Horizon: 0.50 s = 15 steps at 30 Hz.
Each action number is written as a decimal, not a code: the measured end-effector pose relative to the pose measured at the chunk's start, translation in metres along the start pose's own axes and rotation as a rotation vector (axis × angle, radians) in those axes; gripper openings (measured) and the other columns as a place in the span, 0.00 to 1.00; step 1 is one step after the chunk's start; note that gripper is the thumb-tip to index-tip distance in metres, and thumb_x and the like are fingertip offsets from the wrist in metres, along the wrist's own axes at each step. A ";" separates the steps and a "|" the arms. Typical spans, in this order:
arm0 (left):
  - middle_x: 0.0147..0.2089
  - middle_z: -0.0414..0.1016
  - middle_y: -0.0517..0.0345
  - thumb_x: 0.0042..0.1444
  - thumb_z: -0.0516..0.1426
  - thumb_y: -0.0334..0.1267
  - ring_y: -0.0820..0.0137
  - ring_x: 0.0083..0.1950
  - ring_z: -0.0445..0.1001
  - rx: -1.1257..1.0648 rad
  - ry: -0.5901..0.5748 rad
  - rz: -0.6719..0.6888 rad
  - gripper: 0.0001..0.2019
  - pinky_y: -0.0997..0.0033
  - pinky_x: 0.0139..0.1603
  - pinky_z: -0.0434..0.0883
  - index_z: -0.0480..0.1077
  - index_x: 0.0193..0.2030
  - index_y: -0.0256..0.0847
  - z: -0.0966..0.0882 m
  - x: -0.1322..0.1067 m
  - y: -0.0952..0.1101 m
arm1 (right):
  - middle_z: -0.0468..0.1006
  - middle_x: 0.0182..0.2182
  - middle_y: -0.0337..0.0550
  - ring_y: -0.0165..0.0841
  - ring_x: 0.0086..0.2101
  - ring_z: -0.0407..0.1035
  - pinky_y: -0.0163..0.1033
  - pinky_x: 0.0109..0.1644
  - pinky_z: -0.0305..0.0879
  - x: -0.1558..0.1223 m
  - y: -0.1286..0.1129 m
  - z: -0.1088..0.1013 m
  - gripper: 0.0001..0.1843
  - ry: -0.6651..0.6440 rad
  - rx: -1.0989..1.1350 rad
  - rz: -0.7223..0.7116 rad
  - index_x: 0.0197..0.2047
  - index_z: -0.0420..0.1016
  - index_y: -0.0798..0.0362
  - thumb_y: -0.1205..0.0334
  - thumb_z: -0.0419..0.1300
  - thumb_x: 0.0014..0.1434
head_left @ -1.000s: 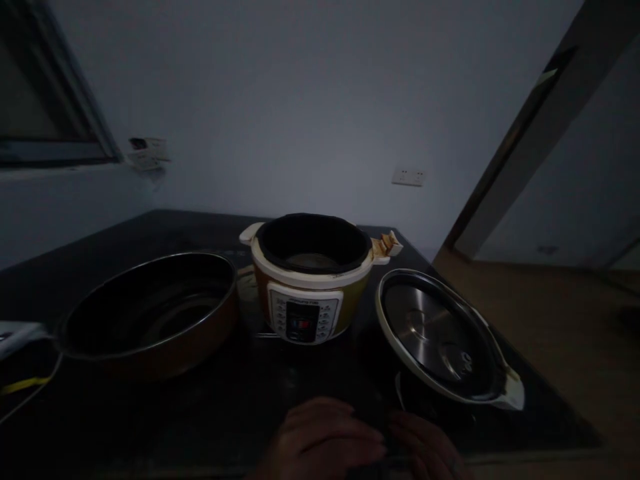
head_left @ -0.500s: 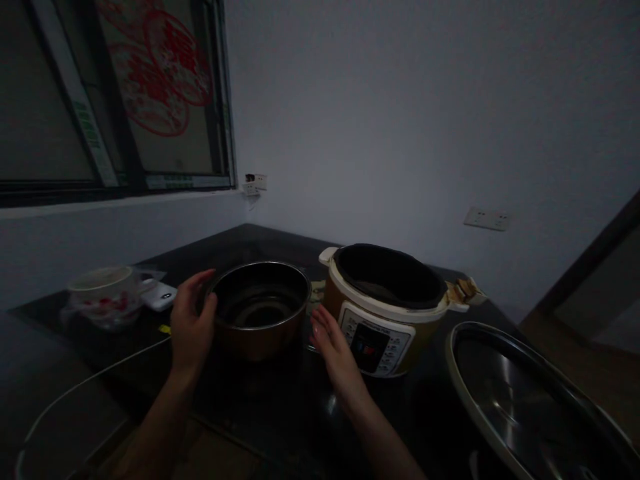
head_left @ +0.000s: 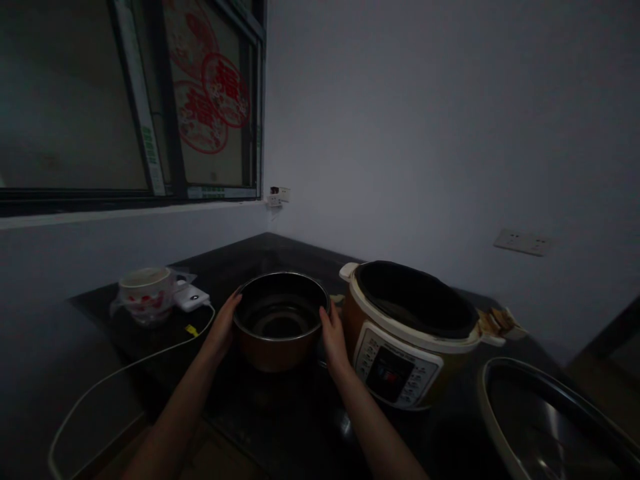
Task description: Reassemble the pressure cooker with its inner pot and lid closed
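Note:
A round inner pot (head_left: 275, 353), dark inside with a copper-brown outside and a shiny rim, stands on the black countertop between my hands. My left hand (head_left: 223, 328) is against its left side, fingers near the rim. On the opposite side, my right hand (head_left: 333, 337) presses at the rim, with the thumb in front and the other fingers partly hidden behind. Just right of my right hand is an electric pressure cooker (head_left: 400, 363) with its top uncovered, a dark cavity and a control panel facing me.
A large round lid (head_left: 545, 427) lies at the lower right. To the left are a white mug with red marks (head_left: 147, 293) in clear plastic and a white device (head_left: 193, 297) with a cable (head_left: 120, 368). Brown scraps (head_left: 497, 321) lie behind the cooker.
Both hands have closed in from beside the pot onto its two sides. The view has turned slightly left, so everything sits farther right in it.

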<state>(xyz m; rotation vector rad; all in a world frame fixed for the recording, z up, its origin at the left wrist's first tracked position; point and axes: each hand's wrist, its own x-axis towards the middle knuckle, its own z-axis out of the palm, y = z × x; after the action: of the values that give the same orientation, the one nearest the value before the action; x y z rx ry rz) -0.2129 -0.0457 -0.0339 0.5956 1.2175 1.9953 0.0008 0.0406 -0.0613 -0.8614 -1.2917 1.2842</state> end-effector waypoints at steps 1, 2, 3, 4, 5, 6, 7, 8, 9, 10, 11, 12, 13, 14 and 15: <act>0.58 0.75 0.53 0.59 0.56 0.37 0.62 0.60 0.72 0.008 -0.003 0.004 0.15 0.64 0.63 0.67 0.73 0.53 0.42 0.000 0.000 0.000 | 0.59 0.67 0.48 0.43 0.67 0.49 0.49 0.70 0.44 0.000 0.000 0.000 0.43 0.002 0.000 0.002 0.67 0.61 0.53 0.40 0.60 0.54; 0.59 0.75 0.53 0.59 0.57 0.37 0.61 0.60 0.72 0.016 -0.004 0.006 0.16 0.63 0.63 0.66 0.73 0.54 0.43 0.000 -0.001 0.000 | 0.59 0.67 0.48 0.43 0.67 0.50 0.49 0.70 0.45 0.000 -0.001 0.000 0.43 0.000 0.002 0.001 0.67 0.61 0.53 0.40 0.60 0.54; 0.59 0.74 0.53 0.58 0.57 0.37 0.61 0.61 0.71 0.024 -0.001 0.009 0.17 0.63 0.64 0.65 0.73 0.54 0.43 0.001 -0.001 0.001 | 0.60 0.66 0.48 0.43 0.66 0.52 0.49 0.69 0.46 0.000 -0.002 -0.001 0.43 -0.005 0.006 -0.004 0.67 0.61 0.52 0.39 0.60 0.53; 0.60 0.74 0.53 0.58 0.57 0.37 0.61 0.61 0.71 0.032 0.003 0.013 0.17 0.62 0.65 0.65 0.73 0.55 0.43 0.001 -0.002 0.002 | 0.62 0.66 0.47 0.43 0.66 0.53 0.49 0.69 0.48 -0.001 -0.003 -0.001 0.43 -0.012 0.012 -0.011 0.66 0.62 0.51 0.39 0.60 0.53; 0.60 0.73 0.53 0.57 0.58 0.37 0.61 0.62 0.71 0.039 0.006 0.018 0.18 0.62 0.65 0.65 0.72 0.55 0.44 0.002 -0.004 0.003 | 0.63 0.65 0.46 0.43 0.66 0.54 0.49 0.69 0.49 -0.002 -0.005 0.000 0.42 -0.019 0.019 -0.020 0.66 0.63 0.49 0.39 0.61 0.53; 0.61 0.73 0.53 0.57 0.58 0.37 0.60 0.62 0.71 0.046 0.008 0.024 0.19 0.62 0.65 0.65 0.72 0.56 0.44 0.004 -0.006 0.005 | 0.65 0.64 0.45 0.43 0.65 0.55 0.50 0.69 0.49 -0.003 -0.008 0.000 0.42 -0.026 0.026 -0.030 0.66 0.63 0.48 0.38 0.61 0.52; 0.61 0.73 0.54 0.56 0.58 0.36 0.60 0.62 0.71 0.050 0.010 0.030 0.20 0.62 0.65 0.65 0.71 0.57 0.45 0.005 -0.008 0.008 | 0.65 0.64 0.44 0.43 0.65 0.56 0.50 0.68 0.50 -0.005 -0.011 0.001 0.41 -0.032 0.033 -0.041 0.65 0.64 0.47 0.38 0.61 0.52; 0.61 0.73 0.55 0.56 0.57 0.36 0.60 0.62 0.71 0.054 0.012 0.039 0.21 0.62 0.64 0.66 0.70 0.58 0.45 0.007 -0.011 0.012 | 0.66 0.64 0.44 0.43 0.65 0.56 0.50 0.68 0.51 -0.007 -0.014 0.002 0.41 -0.039 0.041 -0.054 0.66 0.64 0.47 0.38 0.61 0.52; 0.61 0.73 0.56 0.55 0.57 0.37 0.60 0.62 0.71 0.060 0.012 0.054 0.22 0.62 0.64 0.66 0.70 0.58 0.46 0.009 -0.014 0.017 | 0.65 0.64 0.43 0.43 0.65 0.56 0.50 0.68 0.51 -0.009 -0.018 0.003 0.42 -0.045 0.048 -0.066 0.66 0.63 0.47 0.37 0.61 0.52; 0.61 0.73 0.58 0.55 0.58 0.37 0.60 0.62 0.70 0.069 0.008 0.072 0.23 0.62 0.64 0.67 0.69 0.59 0.48 0.010 -0.018 0.024 | 0.64 0.64 0.43 0.42 0.65 0.56 0.50 0.68 0.50 -0.012 -0.022 0.004 0.42 -0.050 0.053 -0.078 0.66 0.62 0.47 0.37 0.61 0.52; 0.61 0.73 0.60 0.54 0.58 0.38 0.59 0.63 0.69 0.082 0.004 0.098 0.24 0.62 0.64 0.67 0.69 0.59 0.49 0.011 -0.021 0.032 | 0.63 0.65 0.44 0.42 0.65 0.55 0.50 0.69 0.50 -0.015 -0.028 0.005 0.43 -0.051 0.057 -0.088 0.67 0.61 0.48 0.36 0.61 0.53; 0.61 0.73 0.62 0.53 0.59 0.39 0.58 0.64 0.69 0.105 -0.006 0.127 0.25 0.63 0.63 0.68 0.68 0.60 0.51 0.012 -0.025 0.040 | 0.62 0.66 0.44 0.41 0.66 0.54 0.50 0.69 0.49 -0.019 -0.034 0.006 0.44 -0.052 0.060 -0.098 0.67 0.60 0.48 0.36 0.60 0.53; 0.61 0.73 0.65 0.51 0.60 0.40 0.58 0.64 0.68 0.134 -0.019 0.156 0.26 0.63 0.63 0.69 0.68 0.60 0.52 0.013 -0.030 0.050 | 0.60 0.66 0.45 0.41 0.66 0.53 0.49 0.70 0.48 -0.023 -0.041 0.007 0.45 -0.058 0.060 -0.109 0.68 0.59 0.49 0.36 0.60 0.53; 0.60 0.73 0.66 0.50 0.60 0.41 0.57 0.64 0.68 0.169 -0.020 0.187 0.27 0.63 0.63 0.69 0.68 0.60 0.53 0.013 -0.035 0.059 | 0.59 0.67 0.45 0.40 0.67 0.52 0.49 0.70 0.47 -0.028 -0.050 0.008 0.46 -0.068 0.060 -0.123 0.68 0.57 0.50 0.36 0.60 0.53; 0.60 0.74 0.68 0.50 0.60 0.42 0.56 0.64 0.68 0.217 -0.016 0.212 0.27 0.63 0.62 0.70 0.68 0.60 0.54 0.014 -0.040 0.069 | 0.58 0.67 0.46 0.40 0.67 0.51 0.49 0.70 0.46 -0.032 -0.059 0.008 0.46 -0.082 0.061 -0.143 0.69 0.56 0.51 0.36 0.59 0.54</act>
<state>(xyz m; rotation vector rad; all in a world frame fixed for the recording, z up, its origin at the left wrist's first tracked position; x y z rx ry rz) -0.2005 -0.0893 0.0333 0.8778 1.4226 2.0388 0.0091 -0.0016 -0.0088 -0.6674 -1.3469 1.2495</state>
